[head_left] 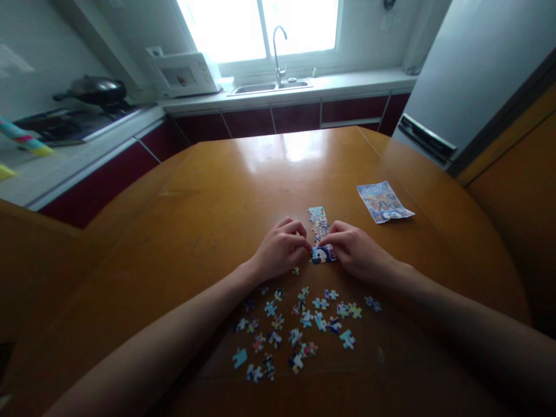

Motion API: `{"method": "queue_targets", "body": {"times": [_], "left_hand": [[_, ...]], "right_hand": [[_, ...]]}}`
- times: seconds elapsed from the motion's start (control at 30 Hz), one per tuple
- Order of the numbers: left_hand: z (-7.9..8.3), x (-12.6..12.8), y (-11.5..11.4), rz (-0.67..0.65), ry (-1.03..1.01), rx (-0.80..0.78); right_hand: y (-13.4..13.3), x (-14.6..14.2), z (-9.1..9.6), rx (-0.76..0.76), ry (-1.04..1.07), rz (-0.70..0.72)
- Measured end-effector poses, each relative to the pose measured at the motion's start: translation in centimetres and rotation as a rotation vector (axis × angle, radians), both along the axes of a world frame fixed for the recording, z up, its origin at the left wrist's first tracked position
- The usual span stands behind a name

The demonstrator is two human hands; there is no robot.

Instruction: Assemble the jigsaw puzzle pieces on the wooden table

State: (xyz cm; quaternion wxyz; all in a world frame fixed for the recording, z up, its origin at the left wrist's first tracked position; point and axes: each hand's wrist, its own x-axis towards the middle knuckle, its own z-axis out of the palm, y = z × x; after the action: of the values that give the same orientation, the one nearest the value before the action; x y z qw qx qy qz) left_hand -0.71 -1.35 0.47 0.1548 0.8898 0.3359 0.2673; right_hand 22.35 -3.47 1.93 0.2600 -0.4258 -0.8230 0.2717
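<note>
A narrow strip of joined puzzle pieces lies on the wooden table, running away from me. Its near end sits between my two hands. My left hand is curled, fingertips pinching the strip's near end from the left. From the right, my right hand is also curled and pinches the same end. Several loose puzzle pieces are scattered on the table just in front of me, below both hands.
A printed picture sheet lies to the right of the strip. Beyond the table are a counter with a sink and tap, a white microwave, a pan on a stove and a grey refrigerator.
</note>
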Motion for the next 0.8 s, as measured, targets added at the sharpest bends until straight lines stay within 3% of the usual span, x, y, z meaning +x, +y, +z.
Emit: {"method": "queue_targets", "body": {"times": [0.37, 0.8], "left_hand": [[0.31, 0.19, 0.49, 0.020, -0.132, -0.162], [-0.29, 0.06, 0.60, 0.001, -0.066, -0.110]], "right_hand": [[0.10, -0.17, -0.70, -0.061, -0.055, 0.050], [0.20, -0.14, -0.77, -0.064, -0.059, 0.057]]}}
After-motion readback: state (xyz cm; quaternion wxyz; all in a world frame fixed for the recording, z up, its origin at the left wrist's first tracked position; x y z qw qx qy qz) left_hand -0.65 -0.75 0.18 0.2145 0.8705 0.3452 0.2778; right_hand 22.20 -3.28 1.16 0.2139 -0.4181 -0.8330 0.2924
